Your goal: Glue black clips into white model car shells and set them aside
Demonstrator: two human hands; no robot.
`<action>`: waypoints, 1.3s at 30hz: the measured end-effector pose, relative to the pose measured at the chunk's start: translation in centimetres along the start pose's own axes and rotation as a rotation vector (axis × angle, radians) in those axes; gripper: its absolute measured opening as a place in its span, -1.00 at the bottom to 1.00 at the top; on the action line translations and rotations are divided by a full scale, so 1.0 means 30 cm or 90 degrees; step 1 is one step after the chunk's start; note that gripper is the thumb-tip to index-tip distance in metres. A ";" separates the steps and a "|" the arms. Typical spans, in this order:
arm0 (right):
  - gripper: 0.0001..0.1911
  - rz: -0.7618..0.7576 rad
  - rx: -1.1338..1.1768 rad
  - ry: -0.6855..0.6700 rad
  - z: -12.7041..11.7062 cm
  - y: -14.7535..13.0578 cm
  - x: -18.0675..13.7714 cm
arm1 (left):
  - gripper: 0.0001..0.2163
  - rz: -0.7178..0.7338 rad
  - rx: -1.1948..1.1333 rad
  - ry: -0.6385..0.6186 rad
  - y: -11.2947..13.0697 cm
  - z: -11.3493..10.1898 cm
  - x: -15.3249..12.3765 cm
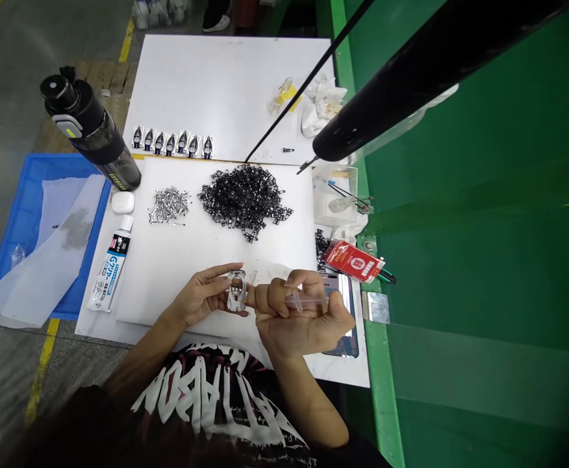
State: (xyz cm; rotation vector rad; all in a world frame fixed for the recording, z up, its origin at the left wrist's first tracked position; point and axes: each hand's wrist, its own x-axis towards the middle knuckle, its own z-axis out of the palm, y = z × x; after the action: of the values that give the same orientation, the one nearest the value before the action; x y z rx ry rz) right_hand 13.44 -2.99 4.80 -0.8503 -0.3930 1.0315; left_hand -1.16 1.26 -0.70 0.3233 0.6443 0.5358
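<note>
My left hand (204, 294) pinches a small silver car-shaped part (236, 290) with openings in its middle, held upright near the table's front edge. Curled around a translucent plastic syringe (308, 299), my right hand (299, 315) has its thumb by the plunger end. The syringe's tip is hidden behind the fingers, which are close beside the silver part. Beyond my hands lie a heap of small black plastic parts (245, 198) and a smaller pile of tiny silver pieces (170, 205).
Several black-and-silver pieces (171, 144) stand in a row at the back. On the left are a dark bottle (94, 133), a glue tube (112, 270), a white case (123, 202) and a blue bin (28, 188). A black pole (411, 71) slants overhead; a phone (347, 325) lies right.
</note>
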 end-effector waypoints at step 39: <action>-0.82 -0.516 -0.486 0.332 -0.181 -0.143 0.251 | -0.53 0.015 -0.049 -0.057 -0.011 -0.006 0.002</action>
State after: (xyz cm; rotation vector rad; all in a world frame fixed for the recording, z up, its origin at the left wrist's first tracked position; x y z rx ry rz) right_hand 23.12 0.19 3.99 -1.4245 -0.6193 -0.1422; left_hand -1.11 1.04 -1.00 0.2817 0.5331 0.5640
